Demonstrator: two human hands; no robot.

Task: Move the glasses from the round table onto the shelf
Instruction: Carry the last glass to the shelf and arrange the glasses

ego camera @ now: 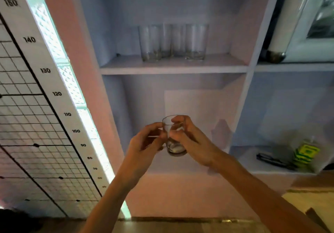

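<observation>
A short clear glass (173, 142) is held upright in the air in front of the lower shelf opening. My right hand (189, 140) wraps around it from the right, fingers over its rim and side. Touching its left side with its fingertips is my left hand (146, 142). Higher up, the shelf board (173, 68) carries several tall clear glasses (173, 41) standing close together near its middle. The round table is not in view.
A white height chart (59, 95) with numbers and a wire grid panel (23, 124) stand to the left. The right compartment holds a green-yellow box (305, 153) and dark tools (271, 160). A cylinder with a dark base (276, 55) sits on the upper right shelf.
</observation>
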